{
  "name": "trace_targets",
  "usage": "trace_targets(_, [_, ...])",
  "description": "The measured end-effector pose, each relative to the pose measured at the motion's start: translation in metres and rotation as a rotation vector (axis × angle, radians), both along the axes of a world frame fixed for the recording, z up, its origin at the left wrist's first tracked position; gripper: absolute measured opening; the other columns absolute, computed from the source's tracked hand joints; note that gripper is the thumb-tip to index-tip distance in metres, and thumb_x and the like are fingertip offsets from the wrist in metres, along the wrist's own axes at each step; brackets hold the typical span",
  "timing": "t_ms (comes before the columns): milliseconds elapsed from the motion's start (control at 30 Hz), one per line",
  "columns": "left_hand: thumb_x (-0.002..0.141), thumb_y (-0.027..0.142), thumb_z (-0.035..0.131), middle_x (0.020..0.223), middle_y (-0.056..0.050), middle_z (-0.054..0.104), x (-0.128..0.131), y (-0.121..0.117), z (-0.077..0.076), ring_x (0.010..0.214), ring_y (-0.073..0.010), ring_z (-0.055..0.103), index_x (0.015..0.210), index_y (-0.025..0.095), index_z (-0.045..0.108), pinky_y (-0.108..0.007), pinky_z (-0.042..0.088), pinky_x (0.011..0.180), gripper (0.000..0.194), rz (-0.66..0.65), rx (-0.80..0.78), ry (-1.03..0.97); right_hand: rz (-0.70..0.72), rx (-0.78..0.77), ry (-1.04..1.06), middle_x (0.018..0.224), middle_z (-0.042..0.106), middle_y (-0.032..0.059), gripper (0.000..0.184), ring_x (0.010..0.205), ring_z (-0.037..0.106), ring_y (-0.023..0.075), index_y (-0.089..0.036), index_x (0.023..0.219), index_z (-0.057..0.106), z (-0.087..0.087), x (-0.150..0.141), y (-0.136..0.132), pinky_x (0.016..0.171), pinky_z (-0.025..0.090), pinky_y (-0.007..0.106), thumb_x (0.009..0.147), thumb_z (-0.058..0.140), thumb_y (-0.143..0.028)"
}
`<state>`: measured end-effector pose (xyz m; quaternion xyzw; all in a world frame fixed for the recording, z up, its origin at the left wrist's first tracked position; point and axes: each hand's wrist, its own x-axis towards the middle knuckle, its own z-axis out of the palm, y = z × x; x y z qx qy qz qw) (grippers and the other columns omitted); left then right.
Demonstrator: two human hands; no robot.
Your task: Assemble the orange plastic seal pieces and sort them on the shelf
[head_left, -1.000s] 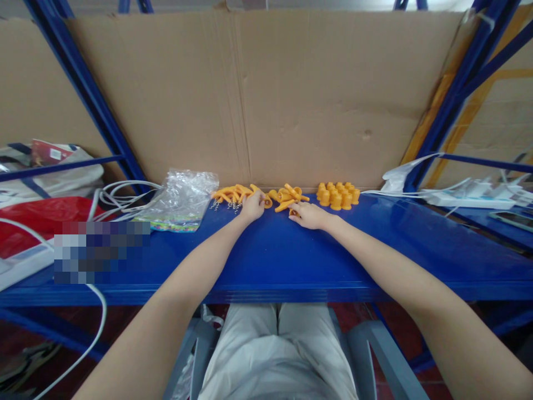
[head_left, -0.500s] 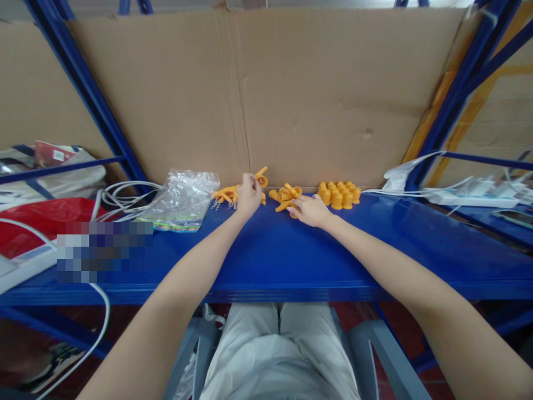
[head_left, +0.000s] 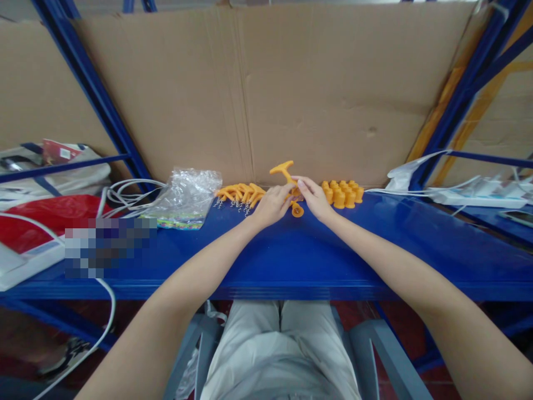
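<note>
An orange T-handled corkscrew (head_left: 283, 166) stands up between my two hands, its crossbar at the top. My left hand (head_left: 270, 205) is closed beside its lower part, and my right hand (head_left: 315, 200) closes on it from the other side; the fingers hide most of the lower end. Just under the hands, an orange piece with a round open end (head_left: 297, 210) faces me, and other orange parts behind are mostly covered. To the left of my left hand lies a row of orange corkscrews (head_left: 239, 193) with metal spirals toward me. Several orange bell-shaped sleeves (head_left: 343, 194) stand upright at the right.
A clear plastic bag (head_left: 187, 194) lies left of the row, near white cables (head_left: 129, 194) and a red bag (head_left: 54, 216). Cardboard (head_left: 312, 83) walls the back of the blue table (head_left: 266, 261). White power strips (head_left: 478, 196) sit at the right.
My left hand has come rightward from the corkscrew row to meet my right hand. My right hand has lifted off the loose orange pile, and a T-handle now rises between both hands.
</note>
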<state>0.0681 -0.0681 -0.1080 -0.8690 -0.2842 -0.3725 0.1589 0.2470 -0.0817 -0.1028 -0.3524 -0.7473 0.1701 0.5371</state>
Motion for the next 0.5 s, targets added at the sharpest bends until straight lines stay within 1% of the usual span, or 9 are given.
trace_targets(67, [0.103, 0.019, 0.041, 0.12, -0.015, 0.073, -0.001, 0.0, 0.001, 0.111, -0.0249, 0.068, 0.135, 0.016, 0.057, -0.041, 0.051, 0.1, 0.035, -0.023, 0.011, 0.054, 0.006, -0.013, 0.016, 0.125, 0.071, 0.0081, 0.05, 0.101, 0.07, 0.0212, -0.025, 0.126, 0.068, 0.0, 0.001, 0.003, 0.084, 0.063, 0.037, 0.102, 0.043, -0.061])
trace_targets(133, [0.103, 0.016, 0.041, 0.12, -0.014, 0.073, -0.003, 0.0, 0.005, 0.114, -0.0245, 0.067, 0.132, 0.018, 0.061, -0.043, 0.048, 0.104, 0.035, -0.016, 0.037, 0.085, -0.005, -0.03, 0.01, 0.119, 0.072, 0.0078, 0.048, 0.092, 0.069, 0.0196, -0.024, 0.121, 0.069, -0.002, 0.004, 0.006, 0.079, 0.063, 0.036, 0.101, 0.044, -0.06])
trace_targets(233, [0.102, 0.018, 0.043, 0.125, -0.014, 0.072, -0.008, 0.001, 0.011, 0.121, -0.0259, 0.064, 0.127, 0.018, 0.065, -0.046, 0.045, 0.109, 0.033, 0.04, 0.081, 0.051, -0.025, -0.033, 0.0, 0.111, 0.07, 0.0068, 0.044, 0.084, 0.067, 0.0179, -0.023, 0.12, 0.066, -0.004, 0.007, 0.01, 0.074, 0.063, 0.035, 0.101, 0.046, -0.057])
trace_targets(300, [0.103, 0.019, 0.042, 0.126, -0.014, 0.072, -0.011, 0.003, 0.015, 0.122, -0.0264, 0.064, 0.123, 0.018, 0.066, -0.048, 0.043, 0.112, 0.032, 0.083, 0.079, 0.013, -0.033, -0.028, 0.007, 0.106, 0.068, 0.0058, 0.041, 0.081, 0.067, 0.0172, -0.023, 0.12, 0.065, -0.005, 0.008, 0.012, 0.072, 0.063, 0.034, 0.1, 0.049, -0.055])
trace_targets(400, [0.103, 0.02, 0.037, 0.11, -0.01, 0.076, -0.018, 0.007, 0.018, 0.109, -0.0239, 0.067, 0.11, 0.02, 0.069, -0.052, 0.038, 0.118, 0.033, 0.122, 0.028, 0.032, -0.03, -0.028, 0.006, 0.098, 0.068, 0.0042, 0.04, 0.077, 0.067, 0.0173, -0.022, 0.117, 0.065, -0.008, 0.008, 0.013, 0.073, 0.062, 0.036, 0.097, 0.054, -0.056])
trace_targets(467, [0.103, 0.021, 0.036, 0.099, -0.007, 0.076, -0.022, 0.009, 0.018, 0.102, -0.023, 0.068, 0.102, 0.021, 0.069, -0.054, 0.035, 0.12, 0.034, 0.132, -0.01, 0.072, -0.023, -0.028, -0.017, 0.099, 0.07, 0.0058, 0.042, 0.079, 0.068, 0.0183, -0.022, 0.116, 0.065, -0.009, 0.008, 0.014, 0.074, 0.062, 0.037, 0.096, 0.056, -0.058])
trace_targets(500, [0.103, 0.023, 0.037, 0.097, -0.007, 0.076, -0.023, 0.01, 0.017, 0.101, -0.0232, 0.068, 0.099, 0.021, 0.069, -0.055, 0.034, 0.121, 0.033, 0.131, -0.028, 0.088, -0.02, -0.026, -0.029, 0.103, 0.071, 0.0075, 0.044, 0.082, 0.068, 0.0191, -0.022, 0.116, 0.065, -0.01, 0.008, 0.014, 0.076, 0.062, 0.038, 0.096, 0.056, -0.059])
